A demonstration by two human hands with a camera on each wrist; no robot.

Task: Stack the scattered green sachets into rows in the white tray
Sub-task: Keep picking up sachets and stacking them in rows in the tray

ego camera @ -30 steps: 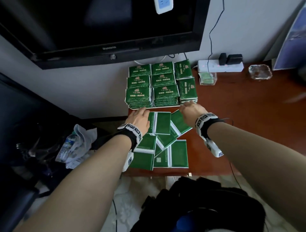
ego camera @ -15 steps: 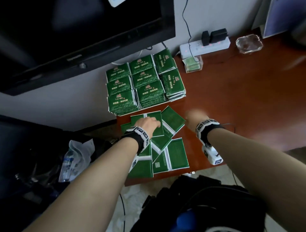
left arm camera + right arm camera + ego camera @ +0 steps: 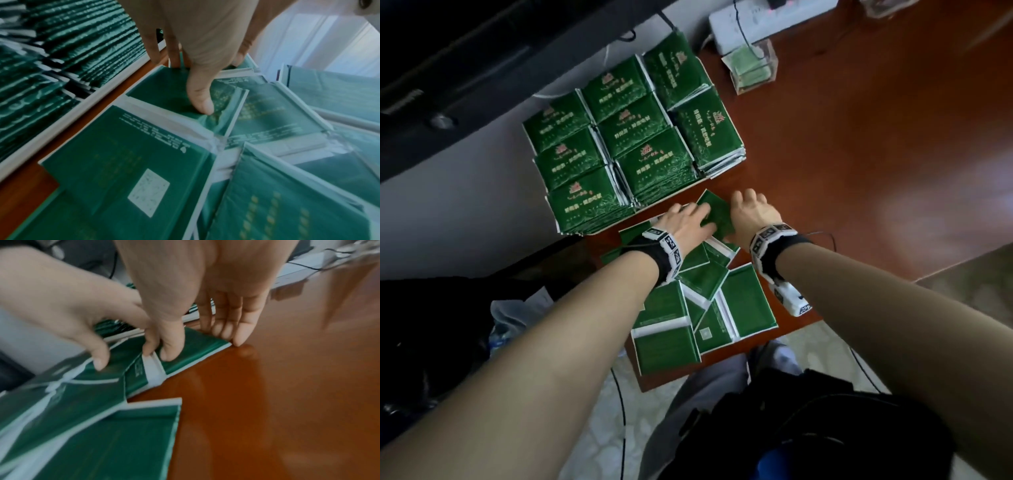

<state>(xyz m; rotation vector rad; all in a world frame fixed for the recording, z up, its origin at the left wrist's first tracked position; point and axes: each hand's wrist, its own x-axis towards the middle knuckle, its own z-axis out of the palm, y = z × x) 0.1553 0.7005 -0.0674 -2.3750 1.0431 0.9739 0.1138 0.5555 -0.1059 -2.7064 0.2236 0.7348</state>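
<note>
The white tray (image 3: 571, 233) at the table's back left holds rows of stacked green sachets (image 3: 633, 144). In front of it several loose green sachets (image 3: 705, 301) lie overlapping. One tilted sachet (image 3: 717, 212) at the pile's far end lies between my hands. My left hand (image 3: 690, 221) rests on it with fingers spread, and its thumb (image 3: 201, 104) presses down. My right hand (image 3: 751, 212) arches over the sachet's right part. Its thumb (image 3: 168, 353) sits on top, and its fingertips (image 3: 226, 332) touch the far edge at the table.
A power strip (image 3: 756, 20) and a clear plastic box (image 3: 753, 66) stand behind the tray, under a dark TV (image 3: 465, 68). Bare red-brown tabletop (image 3: 893, 171) stretches to the right. A black bag (image 3: 808, 428) lies below the table's near edge.
Both hands drew back from the tray's front edge to the loose pile. The left hand slid right onto the tilted sachet and the right hand came in beside it.
</note>
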